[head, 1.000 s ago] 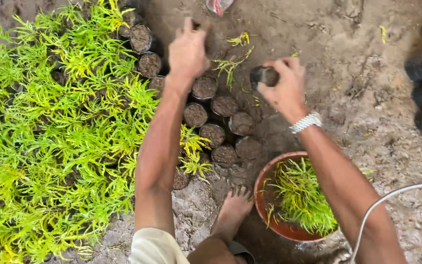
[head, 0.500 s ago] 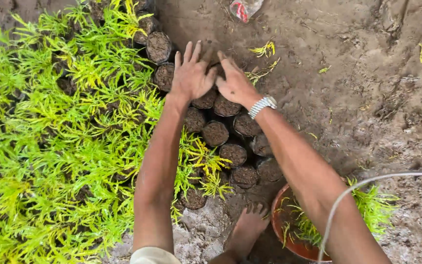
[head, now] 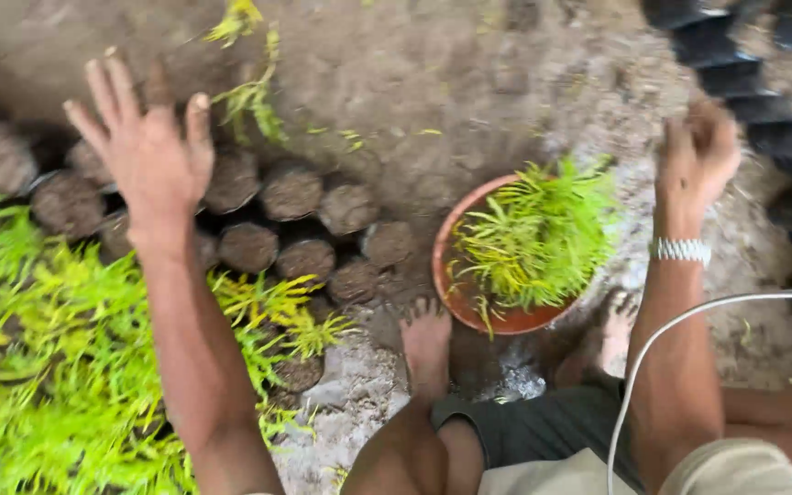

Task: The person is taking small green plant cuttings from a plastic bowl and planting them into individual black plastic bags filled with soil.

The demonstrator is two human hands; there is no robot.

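Observation:
My left hand (head: pixel 144 151) is spread flat with fingers apart, resting over the far end of a cluster of small black grow bags filled with soil (head: pixel 291 192). My right hand (head: pixel 697 156), with a silver watch at the wrist, is raised at the right near a row of black bags (head: pixel 763 87); its fingers curl loosely and hold nothing that I can see. Between my arms stands a terracotta bowl (head: pixel 456 298) with yellow-green cuttings (head: pixel 533 234) in it. The picture is blurred by motion.
A dense bed of yellow-green seedlings (head: pixel 38 357) fills the lower left. My bare feet (head: pixel 425 344) stand on muddy ground beside the bowl. A white cable (head: pixel 680 325) loops across the lower right. Loose cuttings (head: pixel 249 96) lie on the soil at the top.
Both hands were together on one soil bag. My right hand has swung away to the far right; the left has stayed on the bags. The view has shifted right.

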